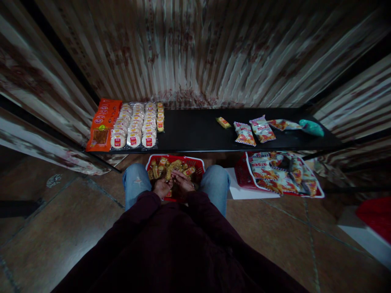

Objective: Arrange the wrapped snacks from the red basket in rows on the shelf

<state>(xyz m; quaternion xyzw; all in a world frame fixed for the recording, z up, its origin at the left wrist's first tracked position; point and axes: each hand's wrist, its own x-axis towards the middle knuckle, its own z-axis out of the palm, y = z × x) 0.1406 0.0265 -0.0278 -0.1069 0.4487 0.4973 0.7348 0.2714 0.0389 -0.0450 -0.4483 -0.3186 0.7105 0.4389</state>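
Both my hands are over a red basket (pixel 201 162) between my knees, which is filled with small yellow wrapped snack packets (pixel 189 171). My left hand (pixel 163 188) is turned partly palm up, its fingers curled at the lower end of one yellow snack packet (pixel 168 174). From the other side my right hand (pixel 182 182) reaches in, fingers together, with the fingertips against that packet. Dim light blurs the exact grip. A short column of similar yellow packets (pixel 160 118) stands on the black shelf (pixel 192 132) above, and a single yellow packet (pixel 223 122) lies farther right.
Rows of round white packaged crackers (pixel 133 126) and an orange bag (pixel 104 124) occupy the shelf's left end. On its right are several chip-like bags (pixel 262 129) and a green packet (pixel 311 127). Another red basket (pixel 241 175) with similar bags stands under the shelf.
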